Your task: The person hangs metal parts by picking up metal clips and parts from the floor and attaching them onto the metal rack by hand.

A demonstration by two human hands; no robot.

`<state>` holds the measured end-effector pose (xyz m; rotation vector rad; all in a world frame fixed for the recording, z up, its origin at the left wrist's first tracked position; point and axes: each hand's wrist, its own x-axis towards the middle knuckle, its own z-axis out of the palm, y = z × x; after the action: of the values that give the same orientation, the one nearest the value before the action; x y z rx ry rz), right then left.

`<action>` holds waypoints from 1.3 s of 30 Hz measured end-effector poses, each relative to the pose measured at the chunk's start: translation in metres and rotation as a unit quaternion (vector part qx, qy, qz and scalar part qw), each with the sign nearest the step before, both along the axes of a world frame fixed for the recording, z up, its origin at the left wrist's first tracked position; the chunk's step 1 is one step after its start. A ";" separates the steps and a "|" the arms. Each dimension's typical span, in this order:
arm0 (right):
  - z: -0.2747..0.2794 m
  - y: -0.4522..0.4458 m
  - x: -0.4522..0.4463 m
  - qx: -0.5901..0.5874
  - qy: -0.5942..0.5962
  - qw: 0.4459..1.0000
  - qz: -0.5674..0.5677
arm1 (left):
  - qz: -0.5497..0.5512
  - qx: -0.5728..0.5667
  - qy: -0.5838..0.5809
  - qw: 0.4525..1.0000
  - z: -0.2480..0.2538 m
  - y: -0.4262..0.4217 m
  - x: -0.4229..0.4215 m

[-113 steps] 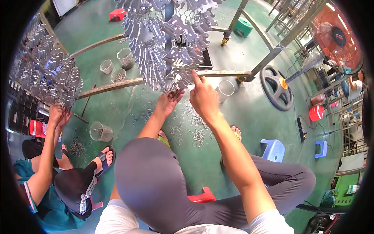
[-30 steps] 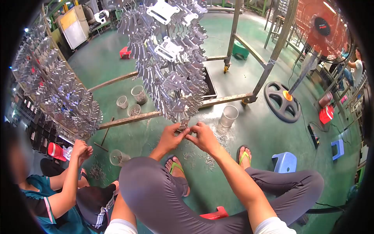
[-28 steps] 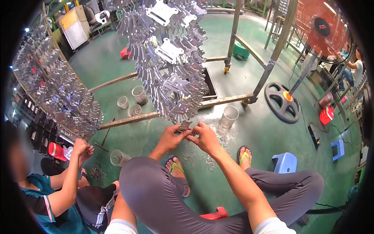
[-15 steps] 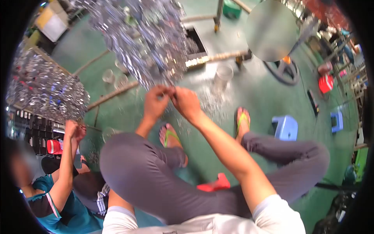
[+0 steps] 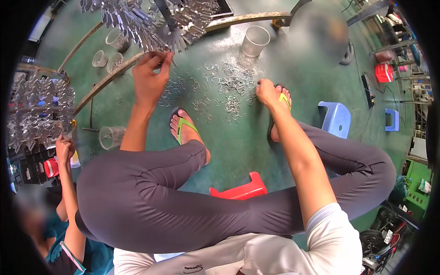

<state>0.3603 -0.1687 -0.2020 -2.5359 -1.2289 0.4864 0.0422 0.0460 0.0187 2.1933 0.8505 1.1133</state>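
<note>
My left hand (image 5: 151,75) is raised at the lower edge of a hanging bunch of flat, shiny metal parts (image 5: 133,25). Its thumb and forefinger pinch a thin metal piece, whose exact kind is too small to tell. My right hand (image 5: 268,94) is low over the floor beside my right foot, fingers closed; whatever is in them is hidden. Left of that hand, many small bent wire hooks (image 5: 233,85) lie loose on the green floor. A clear plastic tub (image 5: 255,41) stands behind them.
A bar frame (image 5: 112,68) runs under the hanging parts, with clear cups (image 5: 100,58) behind it. A red stool (image 5: 240,187) is below my legs, a blue stool (image 5: 337,120) to the right. At left, a person's hand (image 5: 65,149) is by another hanging bunch (image 5: 39,110).
My hands, together at the bunch before, are now apart. The right one has gone down and right to the floor; the left has moved left and up. The view has shifted, showing more floor.
</note>
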 end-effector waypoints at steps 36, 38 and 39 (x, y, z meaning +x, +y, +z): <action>0.151 0.114 -0.180 0.472 0.294 0.829 0.055 | 0.045 -0.270 -0.149 0.950 -0.004 -0.020 -0.005; 0.151 0.115 -0.181 0.461 0.297 0.834 0.055 | 0.054 -0.281 -0.136 0.948 -0.003 -0.021 -0.004; 0.151 0.117 -0.181 0.453 0.301 0.837 0.052 | 0.059 -0.287 -0.130 0.947 -0.003 -0.021 -0.004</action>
<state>0.1792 -0.0517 -0.0512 -1.3683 -0.9957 0.5020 0.0383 0.0249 0.0158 1.4994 1.0391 1.0183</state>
